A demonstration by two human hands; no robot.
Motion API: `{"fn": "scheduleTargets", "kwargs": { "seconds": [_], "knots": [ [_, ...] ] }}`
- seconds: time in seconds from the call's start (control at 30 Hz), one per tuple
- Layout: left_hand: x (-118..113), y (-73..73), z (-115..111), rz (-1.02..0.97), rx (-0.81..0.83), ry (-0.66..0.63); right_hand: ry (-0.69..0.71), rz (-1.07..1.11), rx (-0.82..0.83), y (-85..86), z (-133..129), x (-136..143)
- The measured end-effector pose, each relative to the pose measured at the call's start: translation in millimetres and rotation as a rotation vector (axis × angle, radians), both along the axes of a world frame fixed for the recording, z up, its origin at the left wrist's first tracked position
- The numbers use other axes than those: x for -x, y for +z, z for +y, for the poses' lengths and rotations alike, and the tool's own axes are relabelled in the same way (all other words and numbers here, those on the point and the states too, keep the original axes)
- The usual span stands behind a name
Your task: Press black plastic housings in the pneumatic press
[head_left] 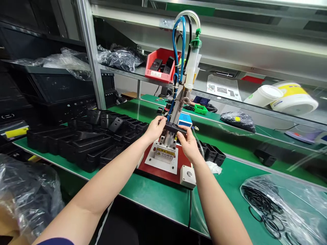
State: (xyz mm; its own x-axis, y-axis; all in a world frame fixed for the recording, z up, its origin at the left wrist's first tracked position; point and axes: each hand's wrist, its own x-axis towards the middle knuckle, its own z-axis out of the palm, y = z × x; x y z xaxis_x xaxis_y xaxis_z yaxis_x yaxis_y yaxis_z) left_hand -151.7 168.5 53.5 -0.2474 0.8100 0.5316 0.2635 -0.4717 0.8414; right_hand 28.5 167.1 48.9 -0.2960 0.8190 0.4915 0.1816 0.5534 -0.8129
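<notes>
Head view: unreadable yellow warning label (165,153)

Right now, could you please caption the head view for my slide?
Both hands, left and right, hold a black part on the dispenser fixture.

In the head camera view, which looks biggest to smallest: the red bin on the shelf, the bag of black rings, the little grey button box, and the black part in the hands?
1. Bag of black rings, though nearness inflates it.
2. Red bin.
3. Grey button box and black part: look alike, so unranked; both hands partly cover the part.
</notes>
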Motion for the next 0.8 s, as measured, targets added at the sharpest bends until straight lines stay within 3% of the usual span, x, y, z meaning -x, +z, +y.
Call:
{"fn": "scheduleTargets", "kwargs": {
  "seconds": [0.13, 0.27, 0.5, 0.8],
  "knots": [
    [0.8, -3.6, 5.0, -0.002, 0.047, -0.021, 0.006, -0.042, 0.09, 13.8, 1.5, -2.4],
    [-0.6, -4.7, 0.4, -0.009, 0.004, 0.0, 0.004, -0.104, 0.026, 17.5, -1.8, -4.6],
    [-3.1, -2.3, -9.7, 0.034, -0.071, 0.029, -0.068, -0.093, -0.066, 7.1, -9.9, -3.2],
    [-5.0, -17.3, -9.9, 0.051, -0.115, 0.002, -0.036, -0.11, -0.179, -18.7, -1.4, -9.8]
  ]
}}
